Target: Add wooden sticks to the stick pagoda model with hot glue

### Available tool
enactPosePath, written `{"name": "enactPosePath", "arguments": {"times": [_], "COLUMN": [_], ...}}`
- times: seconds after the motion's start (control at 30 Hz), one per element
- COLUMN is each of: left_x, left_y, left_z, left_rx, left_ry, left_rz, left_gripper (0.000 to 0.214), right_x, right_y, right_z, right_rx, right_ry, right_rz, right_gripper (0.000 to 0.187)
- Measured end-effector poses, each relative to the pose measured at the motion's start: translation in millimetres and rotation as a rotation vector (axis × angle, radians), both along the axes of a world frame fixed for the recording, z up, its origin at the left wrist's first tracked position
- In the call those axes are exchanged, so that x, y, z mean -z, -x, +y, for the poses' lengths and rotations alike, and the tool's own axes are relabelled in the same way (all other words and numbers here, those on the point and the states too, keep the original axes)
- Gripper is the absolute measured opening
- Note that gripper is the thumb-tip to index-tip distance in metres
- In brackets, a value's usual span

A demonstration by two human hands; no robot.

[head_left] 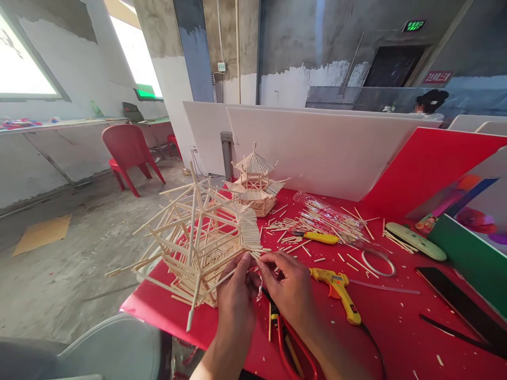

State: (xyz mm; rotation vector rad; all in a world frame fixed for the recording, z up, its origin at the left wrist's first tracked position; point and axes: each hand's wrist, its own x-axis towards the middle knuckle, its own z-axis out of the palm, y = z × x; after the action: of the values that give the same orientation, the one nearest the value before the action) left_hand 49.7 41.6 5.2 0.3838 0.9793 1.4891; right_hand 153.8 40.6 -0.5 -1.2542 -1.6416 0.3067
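A pavilion-like frame of thin wooden sticks [193, 227] stands at the table's left edge, partly covered with rows of sticks. My left hand [237, 290] is closed at its near right corner, thumb and fingers pinched on a wooden stick there. Close beside it, my right hand [291, 285] pinches the end of a stick at the same corner; the fingertips hide the exact contact. A clear shred, perhaps glue or film, hangs between the hands. Under my right hand lie red-handled pliers [282, 338]. To the right rests a yellow glue gun [338, 293].
Behind the frame stands a smaller finished-looking stick pavilion [255, 182]. A yellow utility knife [317, 237], loose sticks, a plastic bag of sticks [330, 214], a clear tape ring [378, 263] and a green case [415, 241] lie on the red table [390, 327]. White boards [309, 153] border the back.
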Motion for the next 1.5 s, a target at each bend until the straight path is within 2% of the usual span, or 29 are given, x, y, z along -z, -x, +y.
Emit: {"name": "enactPosePath", "arguments": {"times": [1.03, 1.5], "left_x": [0.7, 5.6], "left_y": [1.5, 0.9], "left_z": [-1.0, -1.9], "left_rx": [0.008, 0.004], "left_ry": [0.015, 0.046], "left_rz": [-0.018, -0.047], "left_gripper": [0.028, 0.028], "right_x": [-1.5, 0.6], "right_y": [1.3, 0.4], "right_z": [-2.7, -4.5], "right_rx": [-0.015, -0.017], "right_ry": [0.015, -0.03], "right_rz": [-0.004, -0.044], "right_gripper": [0.012, 0.008]}}
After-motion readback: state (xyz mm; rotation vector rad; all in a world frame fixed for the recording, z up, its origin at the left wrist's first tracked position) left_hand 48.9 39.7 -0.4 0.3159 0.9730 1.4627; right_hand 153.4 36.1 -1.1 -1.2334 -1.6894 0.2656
